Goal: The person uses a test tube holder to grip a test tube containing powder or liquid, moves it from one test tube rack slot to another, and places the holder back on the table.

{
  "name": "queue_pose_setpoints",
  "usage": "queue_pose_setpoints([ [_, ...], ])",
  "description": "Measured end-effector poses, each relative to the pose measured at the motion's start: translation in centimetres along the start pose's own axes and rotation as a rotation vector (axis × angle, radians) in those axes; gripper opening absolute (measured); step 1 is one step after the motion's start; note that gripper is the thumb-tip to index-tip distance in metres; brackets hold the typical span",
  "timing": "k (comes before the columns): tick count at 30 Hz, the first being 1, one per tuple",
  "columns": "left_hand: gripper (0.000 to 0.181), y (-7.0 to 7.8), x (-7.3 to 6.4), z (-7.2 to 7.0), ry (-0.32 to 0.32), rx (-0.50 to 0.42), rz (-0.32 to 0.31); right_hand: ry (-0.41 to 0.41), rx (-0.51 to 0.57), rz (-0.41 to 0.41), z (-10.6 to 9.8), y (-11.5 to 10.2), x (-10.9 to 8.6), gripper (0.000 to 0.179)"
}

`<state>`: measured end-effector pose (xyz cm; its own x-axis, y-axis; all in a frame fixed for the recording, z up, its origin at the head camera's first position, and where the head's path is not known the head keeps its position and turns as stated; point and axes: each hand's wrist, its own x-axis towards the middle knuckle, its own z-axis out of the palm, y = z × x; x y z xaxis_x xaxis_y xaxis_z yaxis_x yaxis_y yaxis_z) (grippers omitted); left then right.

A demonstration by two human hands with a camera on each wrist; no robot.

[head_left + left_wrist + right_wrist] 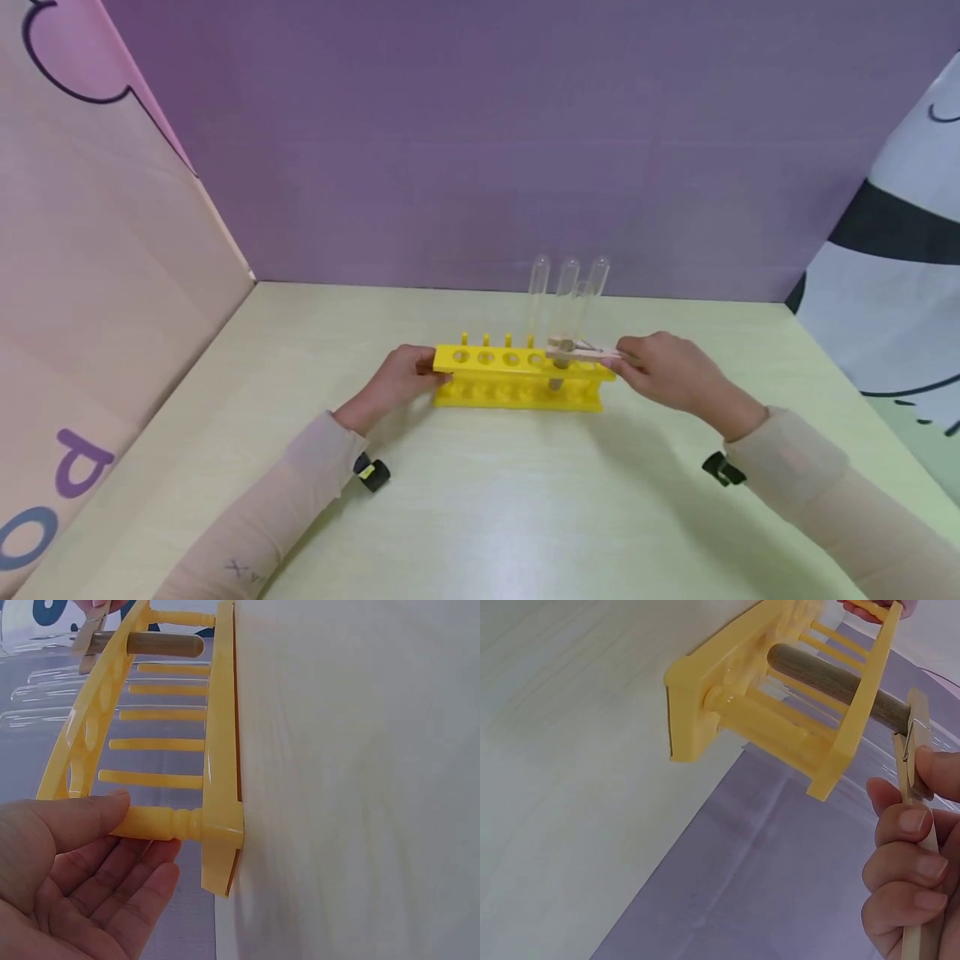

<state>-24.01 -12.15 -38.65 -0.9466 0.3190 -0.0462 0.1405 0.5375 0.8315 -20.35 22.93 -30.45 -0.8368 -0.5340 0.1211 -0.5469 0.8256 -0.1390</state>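
A yellow test tube rack (517,405) stands on the table. My left hand (405,373) holds its left end, thumb and fingers around the end post (146,823). My right hand (667,371) grips a wooden test tube clamp (921,930) by its handle, with the thumb near the metal spring. The clamp's jaws close around a test tube (817,675) with brownish contents. This tube passes down through a hole toward the rack's right end, its rounded bottom close over the base in the left wrist view.
Three clear test tubes (538,287) stand upside down at the back right of the rack. Bare yellow pegs (486,340) line its back left. Behind the table (487,500) rises a purple backdrop (480,167), with printed panels (97,250) at either side.
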Motion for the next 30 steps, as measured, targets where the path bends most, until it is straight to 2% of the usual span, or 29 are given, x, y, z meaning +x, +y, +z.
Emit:
queue_pose_setpoints([
  [30, 0.031, -0.1, -0.3, -0.1, -0.005, -0.023, -0.019, -0.014, 0.01, 0.008, 1.4, 0.2, 0.0, 0.025],
])
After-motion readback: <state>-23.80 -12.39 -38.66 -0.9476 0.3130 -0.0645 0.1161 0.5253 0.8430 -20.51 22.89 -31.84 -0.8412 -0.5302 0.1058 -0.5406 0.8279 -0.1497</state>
